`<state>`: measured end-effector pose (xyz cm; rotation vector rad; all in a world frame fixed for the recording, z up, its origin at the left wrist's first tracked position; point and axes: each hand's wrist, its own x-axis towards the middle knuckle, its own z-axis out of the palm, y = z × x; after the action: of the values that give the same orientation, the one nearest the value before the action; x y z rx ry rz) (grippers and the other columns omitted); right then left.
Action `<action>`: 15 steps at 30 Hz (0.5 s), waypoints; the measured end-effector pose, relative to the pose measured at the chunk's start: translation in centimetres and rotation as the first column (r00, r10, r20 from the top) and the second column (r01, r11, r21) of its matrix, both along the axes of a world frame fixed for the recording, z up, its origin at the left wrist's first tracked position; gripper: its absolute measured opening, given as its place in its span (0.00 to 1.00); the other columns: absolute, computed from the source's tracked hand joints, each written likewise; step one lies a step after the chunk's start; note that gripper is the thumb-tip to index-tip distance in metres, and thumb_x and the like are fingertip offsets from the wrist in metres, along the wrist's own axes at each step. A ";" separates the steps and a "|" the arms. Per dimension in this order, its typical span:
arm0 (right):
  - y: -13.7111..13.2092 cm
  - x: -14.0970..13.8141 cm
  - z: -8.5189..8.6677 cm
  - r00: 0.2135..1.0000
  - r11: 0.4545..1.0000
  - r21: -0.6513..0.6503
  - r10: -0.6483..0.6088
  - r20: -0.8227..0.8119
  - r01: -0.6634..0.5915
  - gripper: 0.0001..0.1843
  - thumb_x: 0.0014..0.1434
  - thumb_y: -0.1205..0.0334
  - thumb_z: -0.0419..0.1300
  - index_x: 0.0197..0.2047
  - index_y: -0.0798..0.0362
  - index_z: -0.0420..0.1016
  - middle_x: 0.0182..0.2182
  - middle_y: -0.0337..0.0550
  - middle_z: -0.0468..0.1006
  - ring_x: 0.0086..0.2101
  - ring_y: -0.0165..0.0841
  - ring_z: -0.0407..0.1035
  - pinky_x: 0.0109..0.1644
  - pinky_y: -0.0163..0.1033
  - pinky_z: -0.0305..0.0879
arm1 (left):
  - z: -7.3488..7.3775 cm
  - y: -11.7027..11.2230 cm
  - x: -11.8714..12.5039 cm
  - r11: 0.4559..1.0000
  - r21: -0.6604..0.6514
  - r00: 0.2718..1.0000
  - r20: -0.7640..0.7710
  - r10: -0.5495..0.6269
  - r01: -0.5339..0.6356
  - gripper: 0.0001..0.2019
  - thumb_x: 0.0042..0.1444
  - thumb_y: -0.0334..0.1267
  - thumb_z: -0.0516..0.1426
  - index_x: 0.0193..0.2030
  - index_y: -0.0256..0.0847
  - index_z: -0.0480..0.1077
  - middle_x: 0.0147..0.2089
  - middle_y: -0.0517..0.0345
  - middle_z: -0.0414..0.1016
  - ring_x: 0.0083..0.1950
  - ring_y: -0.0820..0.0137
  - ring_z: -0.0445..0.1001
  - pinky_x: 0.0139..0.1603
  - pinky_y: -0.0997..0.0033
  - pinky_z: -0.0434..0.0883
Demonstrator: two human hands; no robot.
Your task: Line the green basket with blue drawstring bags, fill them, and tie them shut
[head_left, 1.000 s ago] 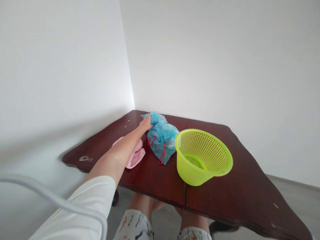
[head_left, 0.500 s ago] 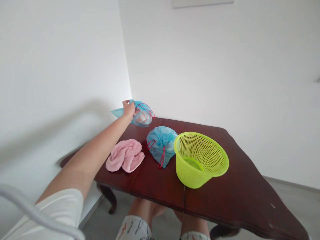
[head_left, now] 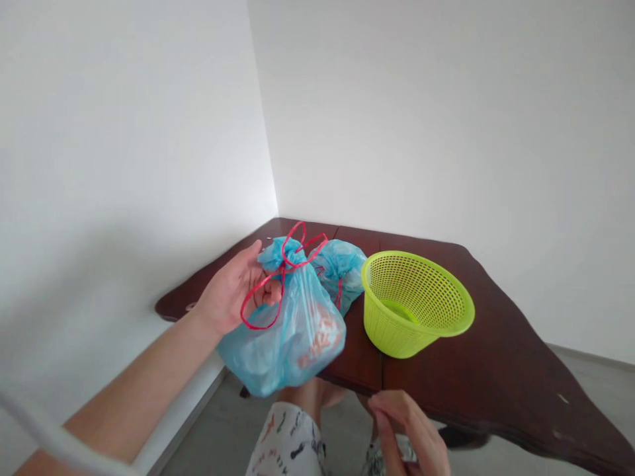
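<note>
The bag (head_left: 297,337) hangs at the left hand (head_left: 235,291), to the right of its palm, and that hand is clearly the nearer. The fingers bend in around the neck, thumb raised beside the gathered top — a grasp on the neck, as far as the view allows, with part of the grip hidden behind the plastic. The line from neck to bottom runs close to upright: top tuft leaning left, belly sagging below and spreading to both sides, in front of the near edge of the table (head_left: 451,377).

The red tie (head_left: 285,264) circles the neck. One loop stands up and to the right, clear of the fingers; another droops left, across the front of the left hand.

The right hand (head_left: 411,433) is low, by the near edge, below and to the right of the bag and well apart from it. Its fingers are bent, thumb close to the forefinger; whether anything sits between them, I cannot tell.

Behind the held bag, partly covered by it, a second bag (head_left: 350,261) rests on the table; whether the two touch is unclear. Just right of that one stands the basket (head_left: 391,334), its mouth up.
</note>
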<state>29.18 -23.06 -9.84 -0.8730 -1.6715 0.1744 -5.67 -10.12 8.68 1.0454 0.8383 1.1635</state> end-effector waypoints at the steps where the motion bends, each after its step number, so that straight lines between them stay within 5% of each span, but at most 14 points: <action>1: 0.3 0.2 1.3 1.000 0.999 0.026 0.025 0.004 -0.025 0.16 0.77 0.71 0.64 0.60 0.46 0.87 0.47 0.49 0.92 0.44 0.40 0.91 0.47 0.38 0.89 | -0.1 -1.0 0.7 0.997 0.055 0.998 -0.025 -0.051 0.052 0.28 0.72 0.64 0.71 0.52 0.36 0.84 0.35 0.47 0.89 0.26 0.65 0.84 0.28 0.72 0.83; 5: 1.4 0.0 7.0 0.991 0.994 -0.037 0.098 -0.094 -0.102 0.23 0.81 0.63 0.64 0.75 0.46 0.79 0.66 0.58 0.85 0.64 0.48 0.84 0.66 0.52 0.87 | -0.7 -3.2 5.2 0.952 0.190 0.963 -0.165 -0.211 0.241 0.34 0.70 0.56 0.76 0.76 0.46 0.77 0.55 0.44 0.93 0.29 0.67 0.88 0.28 0.73 0.83; 8: 3.0 -0.6 9.8 0.965 0.976 -0.157 0.112 -0.236 -0.152 0.22 0.85 0.54 0.63 0.77 0.42 0.78 0.68 0.55 0.84 0.64 0.47 0.83 0.66 0.53 0.86 | -1.6 -2.9 9.1 0.904 0.203 0.914 -0.242 -0.325 0.375 0.22 0.78 0.52 0.70 0.71 0.47 0.82 0.55 0.44 0.93 0.33 0.65 0.91 0.29 0.74 0.81; 12: 4.8 -0.7 9.8 0.897 0.915 -0.310 0.107 -0.430 -0.258 0.16 0.83 0.44 0.68 0.65 0.43 0.83 0.56 0.47 0.90 0.52 0.41 0.87 0.55 0.45 0.87 | -2.8 -1.7 13.0 0.872 0.383 0.952 -0.124 -0.280 0.306 0.10 0.77 0.46 0.72 0.54 0.43 0.88 0.45 0.50 0.93 0.45 0.64 0.92 0.46 0.69 0.87; 15: 3.9 -0.3 7.6 0.813 0.866 -0.394 0.023 -0.582 -0.306 0.24 0.85 0.36 0.60 0.64 0.45 0.84 0.53 0.49 0.90 0.44 0.40 0.86 0.45 0.43 0.86 | -3.4 -2.2 14.4 0.865 0.453 0.954 0.092 -0.285 0.215 0.08 0.75 0.45 0.74 0.48 0.43 0.87 0.38 0.55 0.89 0.38 0.67 0.87 0.45 0.68 0.85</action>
<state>28.90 -19.11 -2.24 -0.9094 -1.1454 0.9182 8.69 -12.30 5.28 1.3669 0.3008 1.2175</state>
